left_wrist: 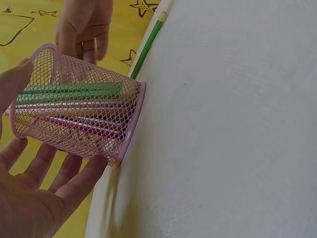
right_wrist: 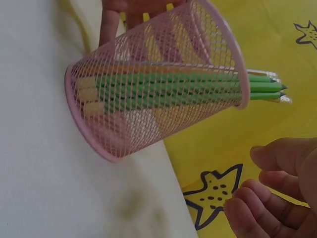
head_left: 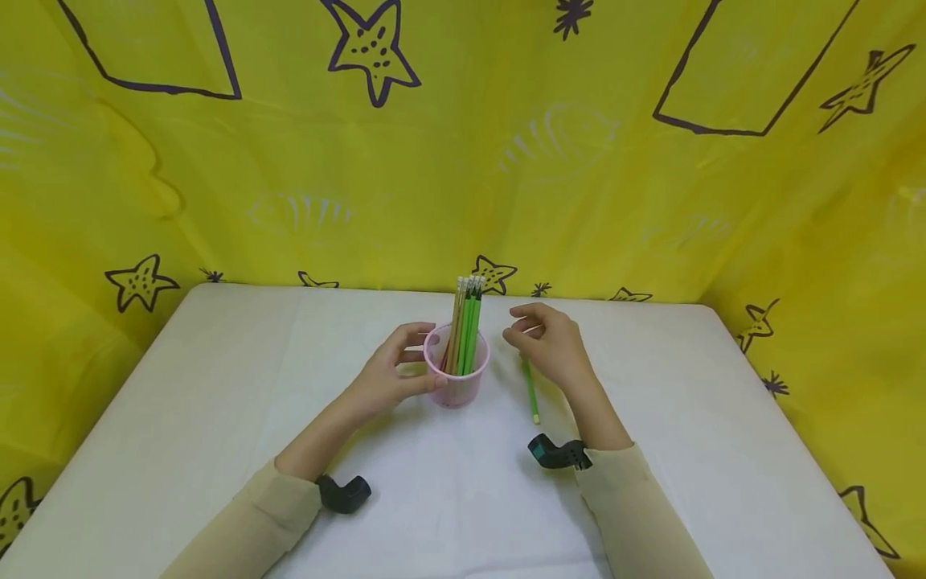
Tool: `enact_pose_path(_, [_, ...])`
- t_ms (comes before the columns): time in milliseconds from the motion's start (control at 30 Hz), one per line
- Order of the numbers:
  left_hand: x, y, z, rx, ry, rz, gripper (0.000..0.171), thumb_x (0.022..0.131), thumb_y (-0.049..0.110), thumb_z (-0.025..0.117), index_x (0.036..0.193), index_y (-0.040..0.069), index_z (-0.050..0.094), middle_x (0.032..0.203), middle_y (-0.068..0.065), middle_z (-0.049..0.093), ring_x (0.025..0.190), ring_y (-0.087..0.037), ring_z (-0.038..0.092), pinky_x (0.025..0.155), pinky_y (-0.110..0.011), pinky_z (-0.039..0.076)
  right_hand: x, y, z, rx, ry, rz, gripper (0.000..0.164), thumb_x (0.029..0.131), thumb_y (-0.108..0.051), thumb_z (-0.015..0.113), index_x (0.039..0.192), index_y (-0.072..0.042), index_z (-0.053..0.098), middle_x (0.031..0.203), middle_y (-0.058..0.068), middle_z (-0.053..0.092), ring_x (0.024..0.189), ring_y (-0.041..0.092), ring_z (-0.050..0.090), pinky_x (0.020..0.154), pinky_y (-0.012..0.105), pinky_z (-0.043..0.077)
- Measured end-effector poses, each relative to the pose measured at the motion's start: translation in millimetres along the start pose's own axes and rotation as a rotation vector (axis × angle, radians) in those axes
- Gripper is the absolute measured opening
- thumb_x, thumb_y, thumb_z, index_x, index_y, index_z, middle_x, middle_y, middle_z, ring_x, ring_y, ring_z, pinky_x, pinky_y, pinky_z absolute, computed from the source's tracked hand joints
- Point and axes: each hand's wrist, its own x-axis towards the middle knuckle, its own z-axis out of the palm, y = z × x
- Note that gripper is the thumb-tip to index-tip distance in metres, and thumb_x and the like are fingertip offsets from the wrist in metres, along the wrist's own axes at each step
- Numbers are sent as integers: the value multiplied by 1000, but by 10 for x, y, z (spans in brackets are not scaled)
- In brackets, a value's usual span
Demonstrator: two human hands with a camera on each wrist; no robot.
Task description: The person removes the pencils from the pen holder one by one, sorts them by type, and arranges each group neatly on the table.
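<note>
A pink mesh pencil cup (head_left: pixel 456 394) stands upright on the white table. Inside it are several green pencils (right_wrist: pixel 168 89), dark points up, beside tan ones (left_wrist: pixel 74 107) and a red one (left_wrist: pixel 81 126). My left hand (head_left: pixel 387 370) holds the cup from its left side, thumb in front and fingers around the back. To the right of the cup, my right hand (head_left: pixel 553 346) hovers with loosely bent fingers and nothing between them. A single green pencil (head_left: pixel 531 390) lies on the table below that hand, its far end hidden by it.
The white table (head_left: pixel 217 386) ends at a yellow curtain (head_left: pixel 448 177) printed with dark stars, which surrounds it at the back and sides. Black wrist cameras (head_left: pixel 343 494) sit at both sleeve cuffs.
</note>
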Motion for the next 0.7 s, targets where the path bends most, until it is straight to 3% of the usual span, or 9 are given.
enact_pose_path(167, [-2, -3, -8, 3, 2, 4, 78, 81, 25, 85, 145, 25, 41, 147, -7, 48, 132, -33, 51, 102, -48, 51, -32, -125, 6, 258, -9, 1, 34, 92, -18, 70, 124, -9, 64, 104, 13, 69, 93, 34, 68, 71, 40, 63])
enact_pose_path(433, [7, -7, -5, 8, 3, 14, 78, 81, 23, 84, 146, 24, 41, 146, -8, 48, 131, -33, 52, 101, -48, 52, -90, -297, 2, 584, -58, 45, 32, 94, -8, 68, 124, -2, 61, 101, 8, 67, 92, 26, 68, 75, 35, 62])
enact_pose_path(700, [-4, -9, -3, -8, 1, 26, 77, 81, 20, 84, 145, 23, 41, 145, -9, 50, 130, -35, 52, 100, -48, 52, -123, -354, 73, 657, -54, 37, 33, 93, -3, 67, 125, 0, 60, 96, 3, 67, 85, 17, 68, 73, 34, 62])
